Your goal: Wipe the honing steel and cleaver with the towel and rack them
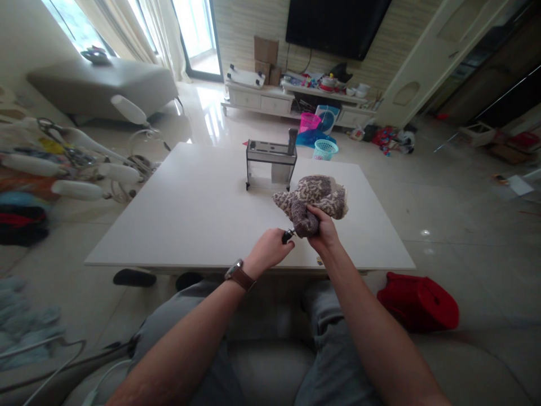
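My left hand [273, 247] is closed around the black handle [288, 235] of a utensil. A short bit of metal shows at the handle's end; the rest is hidden in a brown and cream patterned cloth [319, 192]. My right hand [324, 230] grips the bunched cloth around that hidden part, thumb on top. Both hands are over the near edge of the white table [190, 208]. Beyond them stands a clear knife holder [266, 163] with a dark frame. One broad-bladed knife [291, 142] is upright in its right end.
A red bag or stool [418, 301] is on the floor at the right. White-shaded lamp arms [80, 189] crowd the left. Behind the table are a turquoise basket [325, 149], a pink basket [310, 121] and a low white cabinet [257, 101].
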Demonstrator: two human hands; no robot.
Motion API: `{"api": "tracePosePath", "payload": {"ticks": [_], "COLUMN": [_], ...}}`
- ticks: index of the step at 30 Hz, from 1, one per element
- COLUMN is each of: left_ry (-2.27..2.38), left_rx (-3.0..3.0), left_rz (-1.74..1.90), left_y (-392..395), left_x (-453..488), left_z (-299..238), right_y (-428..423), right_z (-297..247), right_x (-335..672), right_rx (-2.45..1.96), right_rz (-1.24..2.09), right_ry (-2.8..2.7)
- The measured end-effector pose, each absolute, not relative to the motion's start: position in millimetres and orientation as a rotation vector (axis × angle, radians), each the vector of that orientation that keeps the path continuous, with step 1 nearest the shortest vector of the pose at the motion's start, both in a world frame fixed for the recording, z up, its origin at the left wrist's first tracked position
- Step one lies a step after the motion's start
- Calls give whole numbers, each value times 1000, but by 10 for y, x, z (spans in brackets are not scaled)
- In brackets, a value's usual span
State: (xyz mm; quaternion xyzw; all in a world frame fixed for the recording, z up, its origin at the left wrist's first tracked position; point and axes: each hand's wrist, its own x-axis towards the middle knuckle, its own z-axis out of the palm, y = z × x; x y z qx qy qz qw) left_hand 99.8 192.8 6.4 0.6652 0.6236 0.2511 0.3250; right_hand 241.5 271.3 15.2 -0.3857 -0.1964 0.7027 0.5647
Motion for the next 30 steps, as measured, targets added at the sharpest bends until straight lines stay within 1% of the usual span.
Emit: {"api": "tracePosePath", "payload": {"ticks": [30], "left_ry": [1649], "left_rx": [1736], "left_rz": [660], "left_y": [1922], "left_x": [1014], "left_z": [72], "right_y": [2713], "right_z": [130], "right_x": [2424], "right_rx": [-915], "right_rz": [1672], "right_ry": [-444]}}
